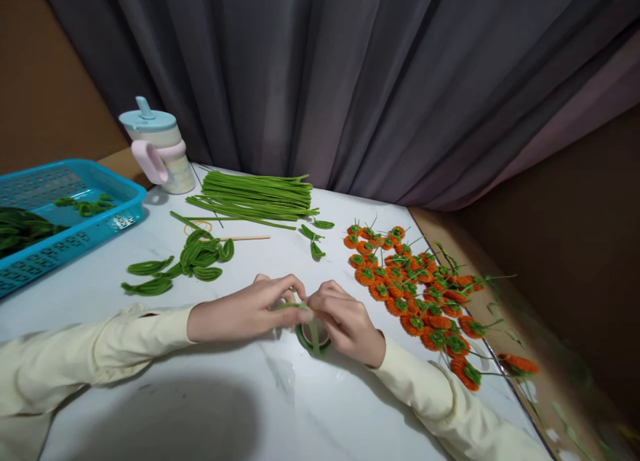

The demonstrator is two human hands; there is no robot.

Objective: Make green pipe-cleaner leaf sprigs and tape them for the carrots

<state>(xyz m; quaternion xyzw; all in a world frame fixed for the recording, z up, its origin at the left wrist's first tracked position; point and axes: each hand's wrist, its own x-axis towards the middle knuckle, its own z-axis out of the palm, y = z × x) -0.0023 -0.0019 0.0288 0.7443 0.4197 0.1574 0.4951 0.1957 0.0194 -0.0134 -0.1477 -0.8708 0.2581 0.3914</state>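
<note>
My left hand (250,309) and my right hand (345,321) meet over the white table (210,394), fingers pinched together. Between them runs a thin green stem or strip (293,305), gripped by both. A roll of green tape (309,339) lies on the table under my right hand, with a strip of tape rising from it to my fingers. Both arms wear cream sleeves.
Several orange pipe-cleaner flowers (415,294) are spread at the right. Green looped leaves (193,257) and a bundle of straight green pipe cleaners (255,195) lie beyond my hands. A blue basket (127,211) stands at the left, a lidded cup (157,147) behind it. The table edge runs along the right.
</note>
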